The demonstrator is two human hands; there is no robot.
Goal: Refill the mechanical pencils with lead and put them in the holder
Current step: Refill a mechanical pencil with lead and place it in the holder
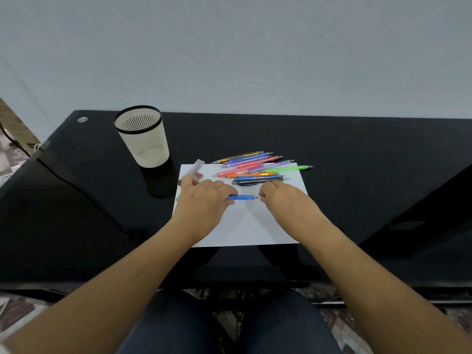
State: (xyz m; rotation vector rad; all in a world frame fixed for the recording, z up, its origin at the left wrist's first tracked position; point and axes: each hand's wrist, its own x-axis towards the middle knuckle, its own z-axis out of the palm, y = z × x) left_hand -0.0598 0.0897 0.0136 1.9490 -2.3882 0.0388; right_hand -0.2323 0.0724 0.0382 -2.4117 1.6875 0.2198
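Observation:
My left hand [204,198] grips a blue mechanical pencil [242,197], held level just above a white sheet of paper [245,226]. My right hand [281,198] has its fingers pinched at the pencil's right tip; whether it holds anything there is too small to tell. Several coloured mechanical pencils [255,167] lie in a loose pile at the sheet's far edge. A clear lead case [195,168] with a red end lies at the sheet's far left corner. The cream slotted holder [143,136] with a black rim stands upright at the back left.
The black glossy desk [357,175] ends at a grey wall behind. A dark cable [76,187] runs across the desk's left part. My knees show below the desk's front edge.

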